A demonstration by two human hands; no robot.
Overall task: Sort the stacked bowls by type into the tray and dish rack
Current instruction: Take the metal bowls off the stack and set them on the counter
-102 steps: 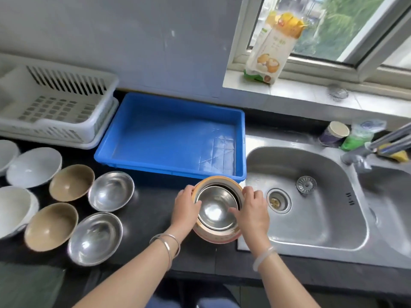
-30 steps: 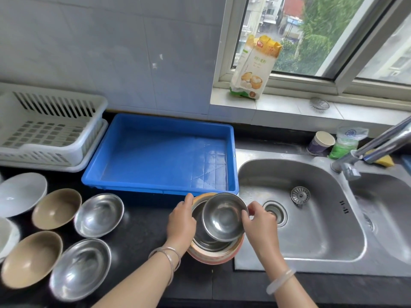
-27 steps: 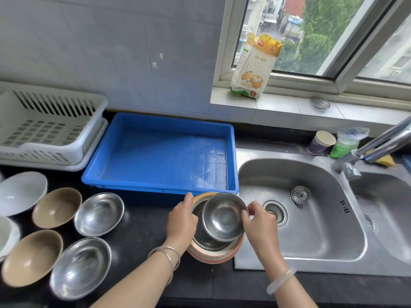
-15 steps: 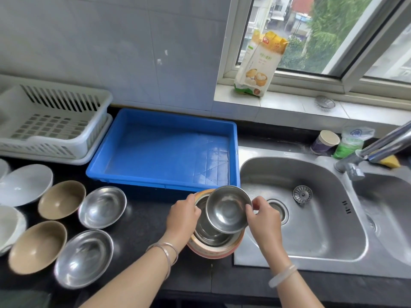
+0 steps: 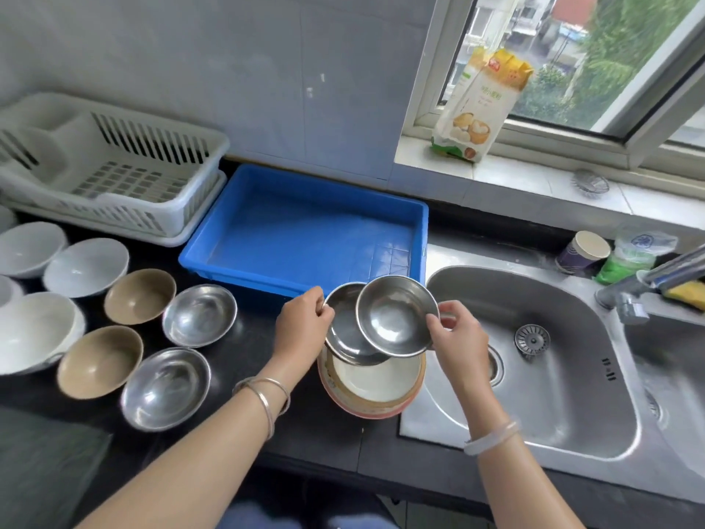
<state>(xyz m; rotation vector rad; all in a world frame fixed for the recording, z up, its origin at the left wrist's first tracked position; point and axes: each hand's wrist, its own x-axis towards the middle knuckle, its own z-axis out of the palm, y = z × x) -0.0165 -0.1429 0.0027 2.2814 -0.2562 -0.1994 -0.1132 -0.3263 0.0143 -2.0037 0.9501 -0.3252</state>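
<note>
My right hand pinches the rim of a small steel bowl, held above the stack. My left hand pinches the rim of a second steel bowl, lifted and tilted just under the first. Below them on the counter stands an orange-rimmed bowl with a white inside. The blue tray lies behind it and holds nothing. The white dish rack stands at the far left, also holding nothing.
Laid out on the black counter at left are white bowls, two tan bowls and two steel bowls. The steel sink lies to the right, with a tap, a paper cup and a flour bag on the sill.
Both hands have lifted. The second steel bowl has come up out of the orange-rimmed bowl in my left hand, baring its white inside. The top steel bowl rose in my right hand.
</note>
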